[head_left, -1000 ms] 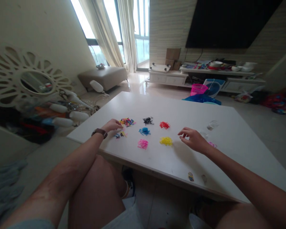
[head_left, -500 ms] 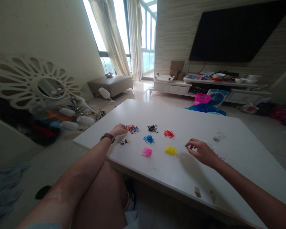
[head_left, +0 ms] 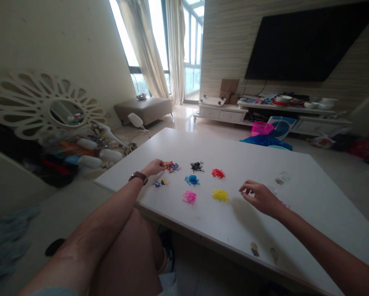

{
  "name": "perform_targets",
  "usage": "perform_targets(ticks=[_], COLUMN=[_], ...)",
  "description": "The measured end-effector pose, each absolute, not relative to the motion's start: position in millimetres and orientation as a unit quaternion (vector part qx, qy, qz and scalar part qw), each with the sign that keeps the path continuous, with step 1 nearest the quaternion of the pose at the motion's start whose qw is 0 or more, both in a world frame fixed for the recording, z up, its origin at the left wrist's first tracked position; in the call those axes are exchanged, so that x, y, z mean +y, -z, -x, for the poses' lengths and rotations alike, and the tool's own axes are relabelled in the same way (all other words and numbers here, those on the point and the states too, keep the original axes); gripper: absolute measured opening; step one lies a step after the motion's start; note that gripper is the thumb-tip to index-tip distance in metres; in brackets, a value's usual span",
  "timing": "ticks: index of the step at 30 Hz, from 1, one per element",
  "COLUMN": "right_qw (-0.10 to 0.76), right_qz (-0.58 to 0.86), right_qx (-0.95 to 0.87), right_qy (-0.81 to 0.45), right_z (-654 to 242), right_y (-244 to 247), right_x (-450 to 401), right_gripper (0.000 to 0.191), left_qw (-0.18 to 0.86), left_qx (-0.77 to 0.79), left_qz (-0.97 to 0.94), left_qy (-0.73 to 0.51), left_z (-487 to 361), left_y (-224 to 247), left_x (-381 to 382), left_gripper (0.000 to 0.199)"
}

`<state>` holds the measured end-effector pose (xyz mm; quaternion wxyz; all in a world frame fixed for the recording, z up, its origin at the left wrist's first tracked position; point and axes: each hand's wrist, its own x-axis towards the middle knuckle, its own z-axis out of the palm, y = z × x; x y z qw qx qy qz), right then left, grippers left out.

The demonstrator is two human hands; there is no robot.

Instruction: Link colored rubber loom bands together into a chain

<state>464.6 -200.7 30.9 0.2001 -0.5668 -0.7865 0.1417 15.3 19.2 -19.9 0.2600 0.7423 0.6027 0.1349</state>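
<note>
Five single-colour piles (head_left: 192,179) lie on our desk (head_left: 209,226), our left hand (head_left: 154,167) at the mixed pile (head_left: 173,167), its grip unclear to us, our right hand (head_left: 257,198) loosely spread near the yellow pile (head_left: 220,195).

On the white table (head_left: 184,144) lie 5 single-colour piles (head_left: 192,180) and 2 multicoloured clusters (head_left: 173,167).

Left fingers (head_left: 161,163) at pile (head_left: 174,166) (multicoloured); table (head_left: 199,146) white
</note>
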Motion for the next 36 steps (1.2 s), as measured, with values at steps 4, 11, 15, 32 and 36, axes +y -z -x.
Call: perform_targets(ticks=[4, 11, 15, 32, 36], right_qw=[0.192, 0.2, 0.196, 0.207, 0.25], right_qz=[0.566, 0.559, 0.562, 0.548, 0.538], right_qx=[-0.788, -0.788, -0.787, -0.79, -0.778], right_qy=[-0.147, -0.161, -0.163, -0.179, -0.205], right_z=[-464.4, -463.2, -463.3, -454.5, -438.4], right_y=[-30.0, -29.5, -30.4, -37.2, -41.0], right_x=[-200.3, -201.6, -202.0, -205.7, -211.2], right_gripper=[0.017, 0.016, 0.016, 0.017, 0.017], left_qw=[0.25, 0.214, 0.205, 0.497, 0.551], left_qx=[0.554, 0.554, 0.556, 0.425, 0.371], left_qz=[-0.778, -0.787, -0.787, -0.713, -0.714], left_qy=[-0.161, -0.167, -0.171, -0.252, -0.22], left_z=[-28.8, -40.9, -42.7, -76.2, -125.6], left_y=[20.7, 34.9, 34.7, -18.2, -22.6], left_x=[15.6, 16.2, 13.7, -30.1, -58.8], left_gripper=[0.018, 0.009, 0.013, 0.022, 0.025])
